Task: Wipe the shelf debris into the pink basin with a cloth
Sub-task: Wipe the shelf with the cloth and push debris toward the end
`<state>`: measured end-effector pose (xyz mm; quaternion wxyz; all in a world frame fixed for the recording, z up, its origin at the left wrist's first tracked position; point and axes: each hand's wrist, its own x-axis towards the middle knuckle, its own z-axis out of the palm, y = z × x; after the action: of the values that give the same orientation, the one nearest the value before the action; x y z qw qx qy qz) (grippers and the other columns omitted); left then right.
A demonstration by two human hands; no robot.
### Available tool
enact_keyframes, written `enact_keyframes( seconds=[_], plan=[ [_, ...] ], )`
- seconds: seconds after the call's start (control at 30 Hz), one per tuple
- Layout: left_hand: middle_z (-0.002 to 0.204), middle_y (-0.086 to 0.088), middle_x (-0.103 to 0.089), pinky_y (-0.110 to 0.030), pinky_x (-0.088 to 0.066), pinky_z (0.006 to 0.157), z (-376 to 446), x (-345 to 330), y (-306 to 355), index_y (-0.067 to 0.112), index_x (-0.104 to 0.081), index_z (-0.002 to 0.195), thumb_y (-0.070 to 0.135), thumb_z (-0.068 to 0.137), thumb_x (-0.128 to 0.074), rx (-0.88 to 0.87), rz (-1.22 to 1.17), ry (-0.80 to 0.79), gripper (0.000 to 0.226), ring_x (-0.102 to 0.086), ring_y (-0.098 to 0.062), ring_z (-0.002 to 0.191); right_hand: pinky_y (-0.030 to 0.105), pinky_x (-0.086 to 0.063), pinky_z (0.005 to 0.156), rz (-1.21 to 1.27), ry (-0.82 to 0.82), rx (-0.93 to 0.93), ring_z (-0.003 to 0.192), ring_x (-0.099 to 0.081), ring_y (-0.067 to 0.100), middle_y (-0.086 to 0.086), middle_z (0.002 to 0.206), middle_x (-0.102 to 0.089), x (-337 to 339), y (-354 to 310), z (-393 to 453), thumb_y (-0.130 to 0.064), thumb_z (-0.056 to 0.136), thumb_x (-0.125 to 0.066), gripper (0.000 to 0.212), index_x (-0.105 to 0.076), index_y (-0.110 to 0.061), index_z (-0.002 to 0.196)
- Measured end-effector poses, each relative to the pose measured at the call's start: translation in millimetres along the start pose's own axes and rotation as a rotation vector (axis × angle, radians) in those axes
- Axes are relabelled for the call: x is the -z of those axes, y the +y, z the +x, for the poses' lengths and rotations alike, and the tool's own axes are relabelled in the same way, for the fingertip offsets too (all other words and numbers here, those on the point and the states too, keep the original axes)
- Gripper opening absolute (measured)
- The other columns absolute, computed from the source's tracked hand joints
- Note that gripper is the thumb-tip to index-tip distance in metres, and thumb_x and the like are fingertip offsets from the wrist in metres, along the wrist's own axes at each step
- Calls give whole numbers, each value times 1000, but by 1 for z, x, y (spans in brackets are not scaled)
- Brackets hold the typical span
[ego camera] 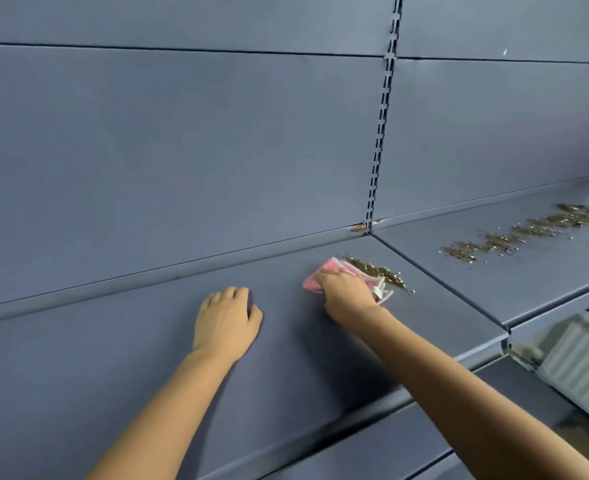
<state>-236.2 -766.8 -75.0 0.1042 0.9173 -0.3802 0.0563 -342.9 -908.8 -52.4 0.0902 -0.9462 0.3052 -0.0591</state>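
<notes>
- Right of frame centre, the right hand [346, 294] grasps a pink cloth [312, 280] on the shelf [113, 358], debris [378, 271] touching the cloth's right edge.
- Left hand [225, 322] rests flat, fingers relaxed, holding nothing.

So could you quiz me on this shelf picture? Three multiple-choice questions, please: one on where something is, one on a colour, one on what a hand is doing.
1. Where is the larger debris trail?
A. on the right shelf section
B. under the left hand
C. on the back panel

2. What colour is the cloth?
A. blue
B. pink
C. white

3. What is the left hand doing?
A. gripping the cloth
B. resting flat on the shelf
C. holding a basin

Answers: 1 A, it lies past the shelf joint. 2 B, pink shows under the right hand. 3 B, its fingers hold nothing.
</notes>
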Motion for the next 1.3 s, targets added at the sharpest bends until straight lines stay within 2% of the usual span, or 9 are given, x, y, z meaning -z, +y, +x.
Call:
enact_keyframes(
  seconds=[0.13,0.23,0.37,0.47,0.6,0.83,1.07,1.17,1.3],
  plan=[
    [128,-2,-56,-28,-30,104,-1,0,1,12,-53,121,27,97,-32,-17,7,15,35,-49,-22,119,27,-42,87,94,-40,-59,105,-51,32,7,115,-56,12,25,10,-3,89,-42,37,-59,-27,111],
    [125,-3,-58,-28,-30,104,-1,0,0,11,-55,117,27,96,-32,-21,14,22,34,-51,-22,117,21,-29,57,86,-74,-149,84,-38,27,2,97,-41,25,18,10,-7,71,-34,27,-41,-27,87],
    [123,-5,-59,-29,-32,102,0,-1,0,10,-56,115,28,96,-34,-24,27,27,34,-52,-24,116,34,-33,72,38,-119,-119,97,-51,32,5,98,-48,27,-24,-20,2,44,-31,48,-49,-23,80],
    [123,-6,-59,-29,-33,101,0,-1,-1,10,-56,114,27,95,-35,-16,30,30,33,-52,-25,116,27,-31,72,-16,-78,184,120,-44,26,4,125,-48,15,-42,-62,8,73,-39,53,-61,-28,105],
    [122,-6,-59,-30,-34,100,0,-2,-1,9,-56,114,26,95,-35,-17,9,34,33,-52,-26,114,41,-28,111,-108,13,219,136,-31,29,3,145,-38,-10,-20,-64,-1,87,-38,53,-39,-11,138],
    [125,-6,-58,-30,-33,103,-2,0,-2,9,-55,118,26,96,-34,-26,-3,31,34,-51,-25,117,34,-38,103,73,-72,-57,126,-46,30,13,136,-50,16,27,-29,0,90,-41,45,-50,-11,132],
    [124,-8,-58,-30,-33,103,-3,0,-1,8,-56,116,25,95,-36,-18,0,28,34,-51,-27,116,31,-33,65,46,-5,155,112,-52,20,-5,119,-51,10,-21,-85,10,72,-37,56,-57,-35,98],
    [124,-8,-58,-30,-33,102,-4,0,-1,8,-56,115,24,95,-35,-21,-3,25,33,-51,-27,116,35,-35,103,-38,0,199,131,-38,23,1,138,-46,-3,-10,-82,5,80,-40,54,-50,-20,127],
    [123,-6,-59,-30,-35,100,-5,0,-1,8,-56,114,24,96,-35,-25,-22,27,33,-52,-26,114,25,-29,85,46,-68,-19,97,-41,15,0,103,-46,11,23,-55,9,80,-37,41,-48,-31,74]
  ],
)
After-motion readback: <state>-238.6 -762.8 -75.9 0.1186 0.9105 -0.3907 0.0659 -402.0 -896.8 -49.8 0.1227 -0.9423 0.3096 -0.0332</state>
